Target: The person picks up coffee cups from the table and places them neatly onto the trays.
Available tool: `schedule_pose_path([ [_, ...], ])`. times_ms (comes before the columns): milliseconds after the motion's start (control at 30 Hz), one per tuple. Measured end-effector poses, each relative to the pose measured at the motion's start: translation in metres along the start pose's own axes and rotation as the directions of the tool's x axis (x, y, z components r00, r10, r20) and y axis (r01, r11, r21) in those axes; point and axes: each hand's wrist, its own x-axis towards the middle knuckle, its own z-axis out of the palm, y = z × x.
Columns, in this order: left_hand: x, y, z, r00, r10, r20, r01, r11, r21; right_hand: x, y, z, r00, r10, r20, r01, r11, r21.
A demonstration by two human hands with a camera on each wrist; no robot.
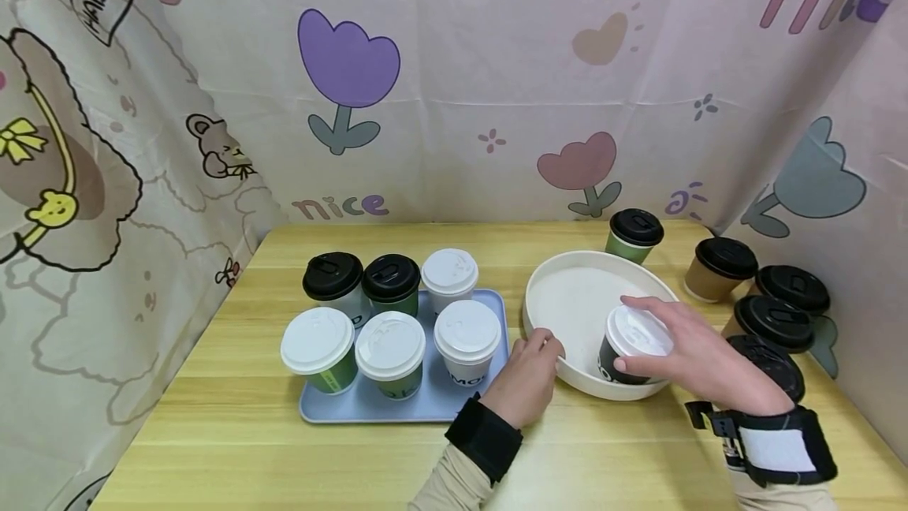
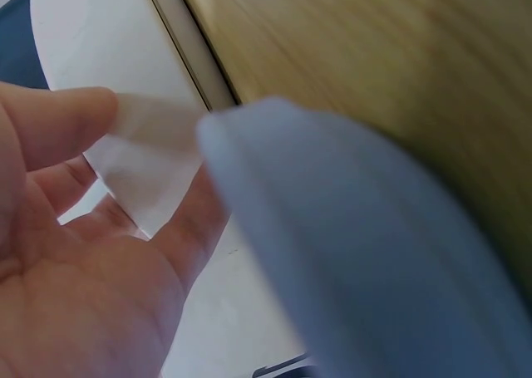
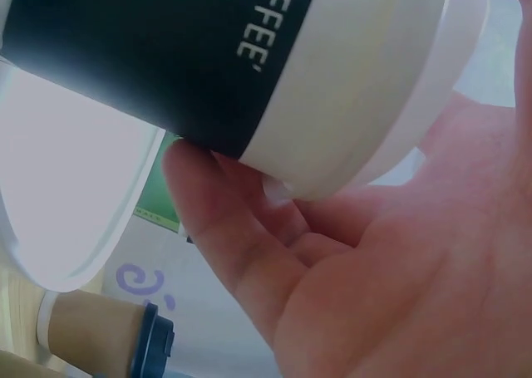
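With curved fingers, the right hand [image 1: 684, 345] is holding a cup [image 3: 224, 66] showing "OFFEE"; the left hand [image 1: 527, 381] is pinching the round tray [image 1: 571, 290] at its rim.

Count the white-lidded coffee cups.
5. On the blue tray: back-right cup, front-left cup, front-middle cup, front-right cup. Fifth cup: in the right grip, at the round white tray.

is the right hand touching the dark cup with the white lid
Touching: the head view shows the right hand gripping the dark cup, thumb and fingers on opposite sides of it.
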Motion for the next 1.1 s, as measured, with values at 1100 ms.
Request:
schedule_pose_path([
  [1100, 0.001, -0.001, 0.001, 1.0, 0.0, 0.013, 0.0, 1.0, 0.004, -0.047, 0.044, -0.017, 0.942, 0.197, -0.271, -0.197, 0.98, 0.026],
])
